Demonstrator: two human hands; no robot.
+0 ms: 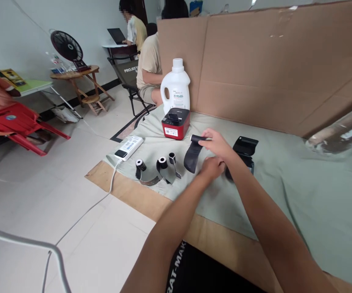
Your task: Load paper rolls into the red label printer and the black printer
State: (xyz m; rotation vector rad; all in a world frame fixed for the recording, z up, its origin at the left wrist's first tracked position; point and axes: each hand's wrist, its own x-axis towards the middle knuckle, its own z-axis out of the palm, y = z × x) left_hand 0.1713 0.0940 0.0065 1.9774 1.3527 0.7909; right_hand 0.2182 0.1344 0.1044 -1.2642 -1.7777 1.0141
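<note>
My right hand point(217, 143) pinches a black ribbon roll point(196, 138) with a white core end, and its loose strip hangs down toward the cloth. Just below it, my left hand point(211, 167) is closed with curled fingers; what lies in them, if anything, is hidden. Partly behind my right forearm stands a small black device point(244, 147) with its lid raised. Three more black rolls lie to the left with strips unwound: one at the far left point(140, 165), a middle one point(162, 162) and a smaller one point(172, 157).
A red and black printer point(176, 124) stands before a white detergent bottle point(177, 87). A white power strip point(129, 147) trails a cable off the cloth point(273, 183). Cardboard point(255, 69) walls the back; a plastic-wrapped bundle point(343, 126) is at right. Other people sit beyond.
</note>
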